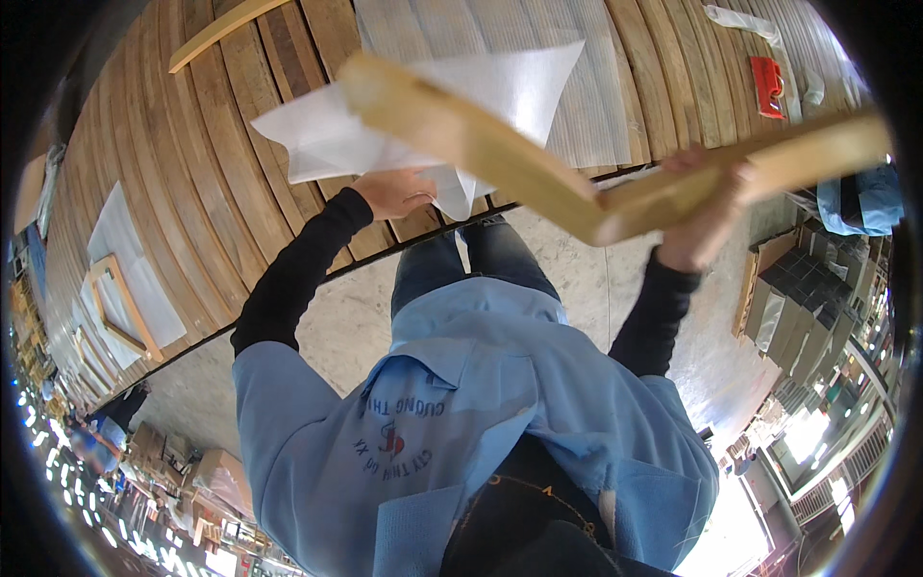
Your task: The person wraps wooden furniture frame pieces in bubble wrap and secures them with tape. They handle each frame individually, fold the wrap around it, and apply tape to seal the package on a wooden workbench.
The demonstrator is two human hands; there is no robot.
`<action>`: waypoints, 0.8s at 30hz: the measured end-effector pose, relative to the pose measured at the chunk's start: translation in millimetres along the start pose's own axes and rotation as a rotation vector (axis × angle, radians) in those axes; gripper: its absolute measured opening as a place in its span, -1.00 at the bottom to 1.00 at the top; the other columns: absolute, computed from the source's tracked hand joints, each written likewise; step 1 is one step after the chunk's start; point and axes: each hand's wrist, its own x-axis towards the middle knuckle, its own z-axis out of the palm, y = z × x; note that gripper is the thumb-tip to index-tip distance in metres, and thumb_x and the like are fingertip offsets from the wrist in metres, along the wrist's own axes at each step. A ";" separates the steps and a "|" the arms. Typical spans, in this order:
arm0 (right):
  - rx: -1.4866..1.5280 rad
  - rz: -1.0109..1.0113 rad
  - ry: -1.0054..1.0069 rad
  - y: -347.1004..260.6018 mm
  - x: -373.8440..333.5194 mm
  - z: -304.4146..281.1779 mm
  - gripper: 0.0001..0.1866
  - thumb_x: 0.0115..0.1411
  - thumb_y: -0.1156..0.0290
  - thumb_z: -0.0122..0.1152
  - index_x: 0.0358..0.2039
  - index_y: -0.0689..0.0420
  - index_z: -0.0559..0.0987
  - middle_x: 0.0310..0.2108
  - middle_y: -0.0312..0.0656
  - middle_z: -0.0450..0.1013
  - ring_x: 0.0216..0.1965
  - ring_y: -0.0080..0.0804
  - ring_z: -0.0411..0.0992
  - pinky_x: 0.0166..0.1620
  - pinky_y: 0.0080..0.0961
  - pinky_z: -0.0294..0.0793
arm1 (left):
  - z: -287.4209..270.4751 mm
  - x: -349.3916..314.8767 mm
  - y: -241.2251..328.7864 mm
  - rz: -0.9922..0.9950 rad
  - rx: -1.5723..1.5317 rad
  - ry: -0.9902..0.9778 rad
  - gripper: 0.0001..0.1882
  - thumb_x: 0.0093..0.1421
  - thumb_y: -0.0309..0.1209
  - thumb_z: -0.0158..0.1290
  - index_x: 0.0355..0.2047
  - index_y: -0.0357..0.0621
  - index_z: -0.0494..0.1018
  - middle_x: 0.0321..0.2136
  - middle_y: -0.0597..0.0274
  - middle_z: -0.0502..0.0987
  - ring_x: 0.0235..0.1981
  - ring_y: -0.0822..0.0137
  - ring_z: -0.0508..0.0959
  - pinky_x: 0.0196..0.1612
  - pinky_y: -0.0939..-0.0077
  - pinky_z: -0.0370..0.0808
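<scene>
I see the wooden frame piece [577, 183] spanning upper centre to the right edge — long axis running left-right, bent at a corner. My right hand [707, 216] grips it near that corner; my left hand [392, 190] pinches the white foam sheet [433, 115] behind it.

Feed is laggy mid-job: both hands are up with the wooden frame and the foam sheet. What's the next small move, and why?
Probably lower the frame flat onto the slatted bench. It hangs tilted in the air, the right hand at its corner, and the left hand pinches the sheet draped beneath it.
</scene>
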 end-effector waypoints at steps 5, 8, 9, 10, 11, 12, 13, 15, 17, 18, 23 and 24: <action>0.149 0.235 -0.258 107.5 13.0 52.1 -0.58 0.27 0.11 0.37 -0.22 0.20 0.43 -0.49 -0.04 0.51 -0.52 -0.25 0.53 -0.44 -0.31 0.58 | 16.4 -18.8 -14.2 0.005 -0.059 0.175 -0.67 0.34 -0.10 0.02 -0.08 0.03 0.62 0.00 0.10 0.60 0.05 0.03 0.55 0.12 0.24 0.47; 0.145 0.272 -0.228 155.7 40.5 77.6 -0.62 0.28 0.15 0.35 -0.24 0.18 0.42 -0.52 -0.06 0.50 -0.55 -0.27 0.52 -0.46 -0.32 0.56 | 4.5 -28.3 -15.0 0.116 0.210 0.031 -0.71 0.25 -0.12 0.08 -0.20 0.03 0.65 0.14 0.11 0.52 0.25 -0.01 0.40 0.21 -0.26 0.29; 0.142 0.259 -0.201 168.1 52.7 89.4 -0.62 0.28 0.15 0.35 -0.23 0.17 0.42 -0.51 -0.06 0.49 -0.54 -0.27 0.51 -0.45 -0.31 0.57 | 6.2 -31.0 -19.3 0.224 0.330 0.042 -0.73 0.23 -0.12 0.09 -0.23 0.05 0.66 0.16 0.11 0.50 0.29 -0.02 0.36 0.23 -0.38 0.24; 0.141 0.245 -0.179 177.6 66.6 103.7 -0.62 0.28 0.15 0.35 -0.23 0.17 0.41 -0.50 -0.06 0.48 -0.54 -0.27 0.50 -0.44 -0.29 0.57 | 24.4 -34.4 -31.6 0.213 0.293 0.005 -0.77 0.20 -0.12 0.12 -0.36 0.09 0.67 0.27 0.10 0.42 0.38 -0.06 0.26 0.26 -0.54 0.10; 0.138 0.231 -0.146 185.2 80.3 112.3 -0.62 0.28 0.16 0.35 -0.23 0.16 0.40 -0.49 -0.06 0.48 -0.53 -0.26 0.49 -0.43 -0.28 0.57 | 30.1 -40.3 -30.2 0.168 0.283 -0.021 -0.75 0.19 -0.08 0.14 -0.33 0.10 0.68 0.24 0.05 0.43 0.37 -0.10 0.26 0.28 -0.47 0.11; 0.127 0.185 -0.122 188.4 93.4 120.9 -0.65 0.29 0.20 0.35 -0.24 0.16 0.40 -0.52 -0.08 0.46 -0.55 -0.26 0.49 -0.46 -0.26 0.56 | 25.0 -45.0 -26.8 0.158 0.298 -0.097 -0.66 0.18 -0.01 0.11 -0.20 0.12 0.69 0.19 -0.02 0.45 0.34 -0.10 0.27 0.29 -0.41 0.14; 0.118 0.155 -0.088 194.1 106.8 123.2 -0.65 0.29 0.20 0.35 -0.24 0.16 0.40 -0.53 -0.09 0.45 -0.55 -0.26 0.50 -0.46 -0.26 0.57 | 17.7 -49.5 -18.1 0.074 0.237 -0.169 -0.53 0.19 0.09 0.10 -0.02 0.16 0.64 0.18 -0.07 0.45 0.32 -0.15 0.28 0.28 -0.39 0.14; 0.116 0.072 -0.014 205.9 144.5 129.6 -0.64 0.28 0.19 0.35 -0.24 0.16 0.40 -0.55 -0.11 0.44 -0.56 -0.26 0.50 -0.46 -0.26 0.57 | 17.2 -52.5 -10.9 -0.160 0.217 -0.263 -0.30 0.16 0.16 0.16 0.18 -0.02 0.48 0.16 -0.20 0.44 0.28 -0.16 0.32 0.26 -0.38 0.19; 0.155 -0.002 -0.010 194.8 166.7 136.4 -0.64 0.27 0.20 0.36 -0.23 0.17 0.40 -0.56 -0.10 0.46 -0.59 -0.27 0.49 -0.52 -0.28 0.55 | -47.6 -25.8 26.2 -0.367 0.172 -0.457 -0.39 0.18 0.02 0.19 0.09 -0.15 0.50 0.15 -0.13 0.46 0.20 -0.14 0.43 0.24 -0.36 0.23; 0.167 -0.023 -0.020 185.3 173.7 141.4 -0.64 0.27 0.21 0.36 -0.23 0.17 0.40 -0.57 -0.09 0.47 -0.60 -0.28 0.49 -0.55 -0.30 0.53 | -46.7 -7.4 24.9 -0.335 0.066 -0.195 -0.44 0.21 -0.03 0.19 0.10 -0.12 0.49 0.15 -0.08 0.47 0.18 -0.12 0.45 0.24 -0.39 0.23; 0.272 -0.019 -0.046 154.1 201.7 157.1 -0.51 0.26 0.06 0.36 -0.18 0.18 0.35 -0.48 -0.04 0.46 -0.53 -0.20 0.49 -0.45 -0.28 0.56 | -3.3 130.1 -3.1 -0.353 0.244 0.800 -0.24 0.26 0.05 0.13 0.39 0.09 0.20 0.43 -0.01 0.15 0.43 -0.20 0.11 0.25 -0.71 -0.04; 0.292 -0.008 -0.054 149.9 206.2 154.2 -0.50 0.26 0.03 0.35 -0.17 0.18 0.35 -0.47 -0.04 0.45 -0.51 -0.20 0.49 -0.42 -0.28 0.57 | -3.4 142.1 -8.3 -0.514 0.199 0.738 -0.16 0.22 0.13 0.14 0.42 0.13 0.16 0.46 0.01 0.06 0.46 -0.23 0.00 0.22 -0.77 -0.11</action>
